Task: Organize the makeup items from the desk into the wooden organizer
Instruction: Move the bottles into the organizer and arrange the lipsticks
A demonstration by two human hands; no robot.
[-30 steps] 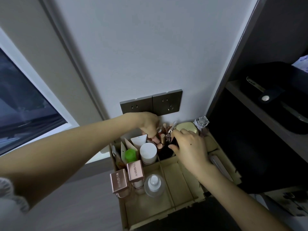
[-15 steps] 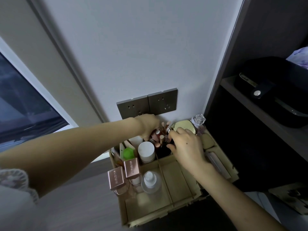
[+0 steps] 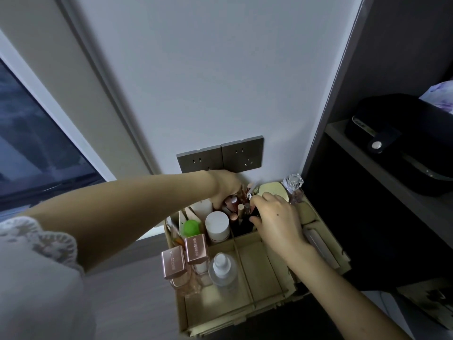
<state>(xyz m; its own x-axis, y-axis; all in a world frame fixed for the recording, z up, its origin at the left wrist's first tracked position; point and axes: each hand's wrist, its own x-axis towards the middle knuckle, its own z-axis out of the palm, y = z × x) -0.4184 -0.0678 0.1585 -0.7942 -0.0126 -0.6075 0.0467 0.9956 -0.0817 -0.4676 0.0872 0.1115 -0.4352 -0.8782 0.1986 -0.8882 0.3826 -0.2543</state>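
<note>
White wall fills most of what I see, with two dark sockets (image 3: 220,157) set side by side low on it, a window (image 3: 36,143) off to the left and a dark shelf unit on the right that carries a black bag (image 3: 404,143). Below the sockets, against the wall, the wooden organizer (image 3: 245,303) stands on the grey desk (image 3: 134,303).

Both my hands are at its back row. My left hand (image 3: 226,187) reaches down from the left into the cluster of slim tubes (image 3: 236,207) standing there; its fingers curl downward among them, and I cannot tell whether they grip one. My right hand (image 3: 277,222) hangs over the dark back compartment just beside the tubes, fingers bent and fingertips at the cluster. What they hold, if anything, is hidden from me.

Left of the tubes stand a white jar (image 3: 217,225) and a green cap (image 3: 192,227). In the front left compartment two bottles with rose-gold caps (image 3: 172,263) stand upright next to a clear pump bottle (image 3: 221,266). Behind my right hand lies a pale round compact (image 3: 272,190), and a clear perfume bottle (image 3: 293,184) stands in the back right corner. A white lace sleeve (image 3: 36,241) covers my left upper arm.
</note>
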